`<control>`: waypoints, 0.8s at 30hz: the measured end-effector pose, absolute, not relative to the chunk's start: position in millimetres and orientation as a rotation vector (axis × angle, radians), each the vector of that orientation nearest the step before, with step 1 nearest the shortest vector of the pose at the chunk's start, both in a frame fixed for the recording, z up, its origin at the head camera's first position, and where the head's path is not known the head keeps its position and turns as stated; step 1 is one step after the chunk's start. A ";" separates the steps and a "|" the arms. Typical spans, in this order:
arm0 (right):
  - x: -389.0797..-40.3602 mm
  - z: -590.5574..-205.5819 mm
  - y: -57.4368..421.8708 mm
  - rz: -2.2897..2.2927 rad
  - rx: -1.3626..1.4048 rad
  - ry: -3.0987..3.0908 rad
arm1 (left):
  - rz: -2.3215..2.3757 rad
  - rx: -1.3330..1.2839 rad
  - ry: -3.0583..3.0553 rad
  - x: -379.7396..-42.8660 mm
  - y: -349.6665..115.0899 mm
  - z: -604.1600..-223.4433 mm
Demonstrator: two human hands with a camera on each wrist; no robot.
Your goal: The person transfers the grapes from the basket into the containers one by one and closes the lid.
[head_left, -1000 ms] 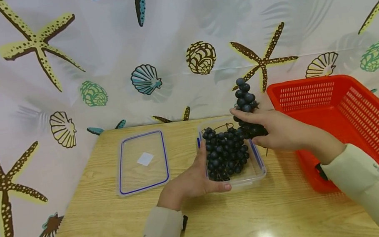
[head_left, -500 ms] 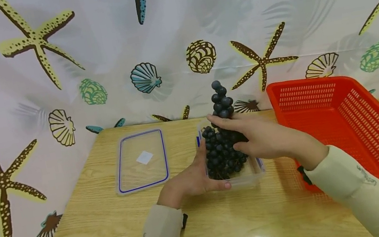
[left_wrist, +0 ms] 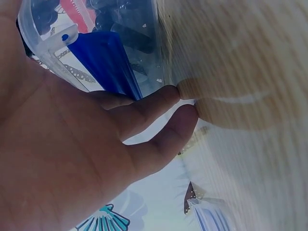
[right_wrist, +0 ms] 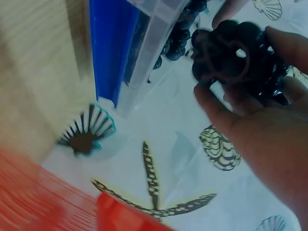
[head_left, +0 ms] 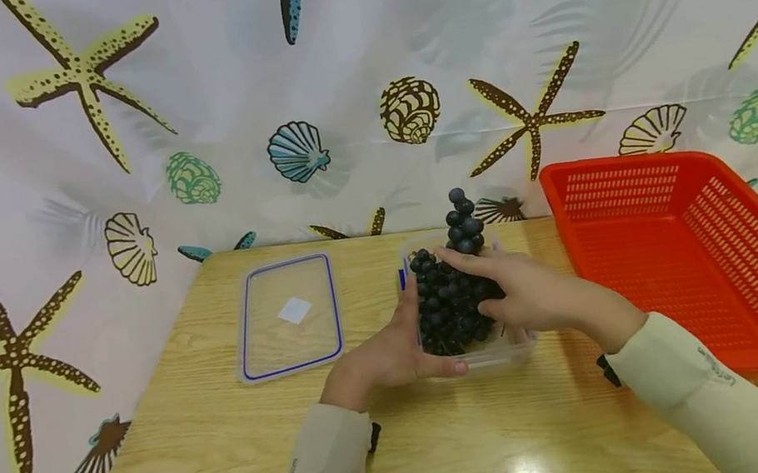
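My right hand (head_left: 537, 291) grips a bunch of dark grapes (head_left: 464, 230) over the right half of a clear plastic food container (head_left: 495, 356). Its upper end sticks up past the index finger; in the right wrist view, fingers and thumb curl about the bunch (right_wrist: 231, 55). More dark grapes (head_left: 444, 314) fill the container's left half. My left hand (head_left: 388, 353) rests against the container's near left corner, thumb along the near side. The left wrist view shows its fingers extended beside a blue clip (left_wrist: 108, 62), two fingertips at the tabletop.
A clear lid with a blue seal (head_left: 291, 341) lies on the wooden table (head_left: 237, 464), left of the container. At the right stands a red plastic basket (head_left: 670, 287) with slotted walls. Behind the table hangs a cloth with starfish and shell prints (head_left: 334, 67).
My right hand has carried the grape bunch left from the container's right edge, then lowered it into the container's opening. The left hand has kept its place at the corner.
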State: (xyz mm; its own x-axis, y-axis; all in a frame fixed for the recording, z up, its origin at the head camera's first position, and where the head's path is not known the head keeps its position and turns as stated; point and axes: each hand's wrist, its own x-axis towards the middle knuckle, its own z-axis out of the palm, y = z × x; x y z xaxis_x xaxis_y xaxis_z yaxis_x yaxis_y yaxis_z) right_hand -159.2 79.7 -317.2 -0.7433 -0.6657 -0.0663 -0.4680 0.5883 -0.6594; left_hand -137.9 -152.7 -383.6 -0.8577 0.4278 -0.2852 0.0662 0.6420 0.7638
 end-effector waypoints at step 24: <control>-145.7 -342.7 73.7 -0.330 -1.084 2.594 | 1.084 0.383 2.428 -136.4 -152.0 -383.8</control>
